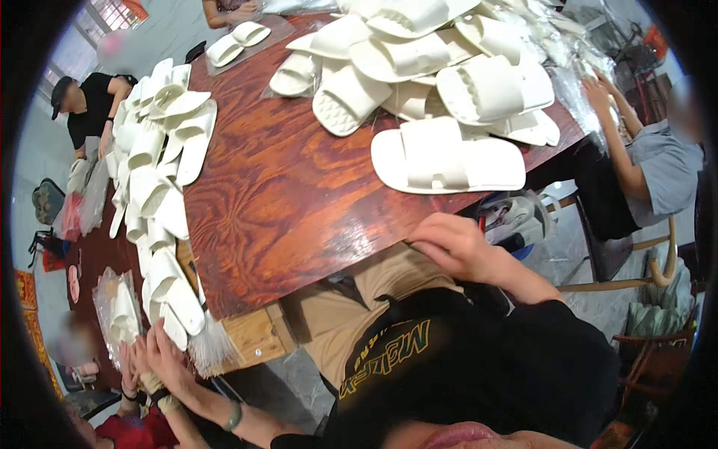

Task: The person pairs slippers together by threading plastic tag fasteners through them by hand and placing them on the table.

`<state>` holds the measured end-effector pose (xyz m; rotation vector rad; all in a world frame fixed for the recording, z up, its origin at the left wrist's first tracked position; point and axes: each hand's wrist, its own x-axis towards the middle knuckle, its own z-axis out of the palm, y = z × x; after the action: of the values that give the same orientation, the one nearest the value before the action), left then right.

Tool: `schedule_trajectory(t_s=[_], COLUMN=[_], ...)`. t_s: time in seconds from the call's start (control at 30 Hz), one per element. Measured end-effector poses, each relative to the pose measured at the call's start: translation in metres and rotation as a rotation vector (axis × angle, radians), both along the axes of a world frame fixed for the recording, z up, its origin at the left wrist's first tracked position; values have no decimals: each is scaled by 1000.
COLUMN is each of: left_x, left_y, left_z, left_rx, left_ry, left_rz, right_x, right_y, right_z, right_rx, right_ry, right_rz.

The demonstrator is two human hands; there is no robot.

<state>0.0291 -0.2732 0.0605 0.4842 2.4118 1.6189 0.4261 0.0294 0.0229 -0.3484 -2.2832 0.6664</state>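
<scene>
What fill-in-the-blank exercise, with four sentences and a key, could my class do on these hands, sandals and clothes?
1. The wearer's ____ hand is at the near edge of the wood-grain tabletop.
2. The greenish bangle is on the wearer's ____ arm.
3. The slide sandals at the tabletop's far left corner number ____.
4. The top at the picture's lower left is ____.
Missing words: right; left; two; red.

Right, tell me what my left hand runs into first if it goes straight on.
The left hand would likely meet the nearest white slide sandals, just beyond its fingers; depth is unclear, so it may already touch them.
</scene>
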Motion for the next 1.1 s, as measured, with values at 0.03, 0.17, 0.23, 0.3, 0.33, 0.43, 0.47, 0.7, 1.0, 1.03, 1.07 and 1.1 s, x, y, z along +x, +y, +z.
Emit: schedule_trajectory(t_s=[0.03, 0.17, 0.23, 0.3, 0.33, 0.43, 0.47, 0.7, 1.0, 1.03, 1.07, 1.1], left_x=[18, 64, 79, 88, 97, 108, 111, 123, 135, 135, 136, 134], left_y=[-1, 18, 35, 58, 70, 87, 90, 94, 72, 69, 67, 67], left_z=[11, 32, 37, 24, 24, 27, 27, 18, 14, 12, 9, 2], left_rx=[30, 15, -88, -12, 7, -19, -20, -73, -93, -104, -116, -102], left_ry=[4, 102, 178, 216, 235, 204, 204, 160, 38, 38, 37, 34], left_rz=[-30, -142, -227, -303, -319, -391, -381, -494, -435, -455, -480, -485], right_x=[13, 67, 66, 77, 76, 59, 56, 23, -28, -31, -32, -29], right_y=[8, 79, 122, 154, 169, 193, 196, 258, 299, 287, 273, 265], right_z=[4, 42, 70, 83, 90, 91, 101, 160, 139, 141, 146, 147], right_rx=[3, 427, 545, 400, 40, -215, -327, -570, -896, -909, -894, -885], right_ry=[-29, -64, -96, -273, -297, -194, -201, -265, -311, -277, -257, -223], right_rz=[-70, -484, -758, -857, -801, -536, -484, -208, 25, 41, 27, 47])
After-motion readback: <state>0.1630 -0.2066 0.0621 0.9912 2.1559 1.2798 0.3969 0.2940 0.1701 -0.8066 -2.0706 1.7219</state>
